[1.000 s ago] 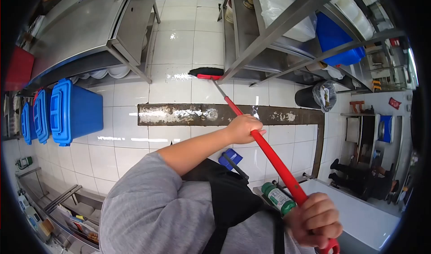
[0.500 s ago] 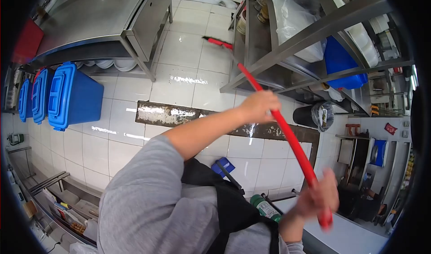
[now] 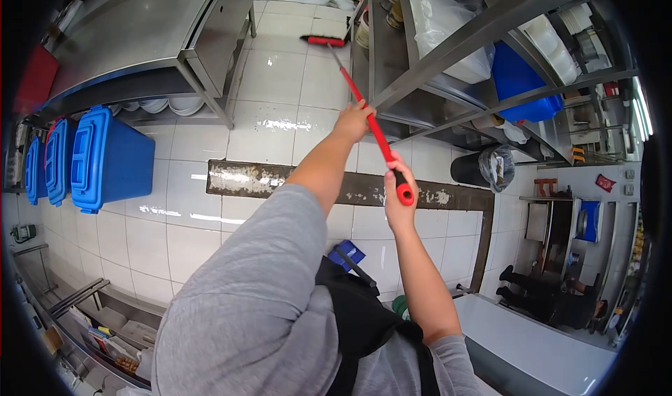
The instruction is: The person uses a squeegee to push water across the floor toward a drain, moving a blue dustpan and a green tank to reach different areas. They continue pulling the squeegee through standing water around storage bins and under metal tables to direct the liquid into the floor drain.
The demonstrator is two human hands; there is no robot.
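Observation:
A red-handled broom slants up and left, its red head with dark bristles on the white tiles beyond the drain. My left hand is wrapped round the middle of the handle. Lower down, my right hand grips the handle near its end, where a hanging hole shows. A steel shelf rack stands just right of the broom. Below the hands, a brown, worn drain strip crosses the floor.
Blue lidded bins stand at left beneath a steel table. A lined trash bin sits right of the drain. Near my body lies a blue dustpan. Another person is at far right.
Both hands have moved the broom: my right hand went up and left, closer to my left hand, which also rose leftward. The broom head shifted up and left across the tiles.

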